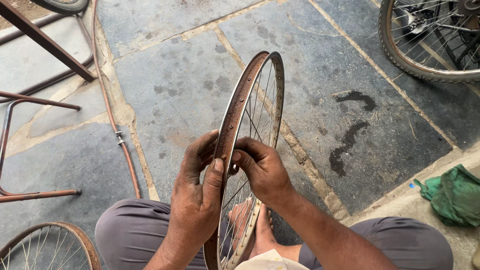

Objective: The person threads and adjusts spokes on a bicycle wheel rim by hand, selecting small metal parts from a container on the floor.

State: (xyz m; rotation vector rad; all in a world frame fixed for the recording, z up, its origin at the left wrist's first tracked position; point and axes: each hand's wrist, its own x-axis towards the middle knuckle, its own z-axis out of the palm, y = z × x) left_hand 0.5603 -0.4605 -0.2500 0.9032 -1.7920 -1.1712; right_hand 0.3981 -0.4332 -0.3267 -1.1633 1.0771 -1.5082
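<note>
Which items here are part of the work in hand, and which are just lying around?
In hand:
- rusty bare spoked bicycle rim, upright
- left hand and right hand, both pinching its edge

Lying about:
- crumpled green cloth
- tyred bicycle wheel, top right
- second rusty rim, bottom left
- thin copper-coloured hose
- rusty metal frame

I sit on the ground of an open bicycle repair spot, a roadside kind of workshop. Under me is a floor of large grey stone slabs (175, 85) with sandy joints and dark oily stains (350, 135). A rusty bare spoked bicycle rim (250, 130) stands upright before me. Another rusty spoked rim (75, 240) lies at my left, a tyred bicycle wheel (425, 55) at the far right. A rusted metal tube frame (30, 145), a thin brown hose (112, 115) and a crumpled green rag (452, 195) lie about.
</note>
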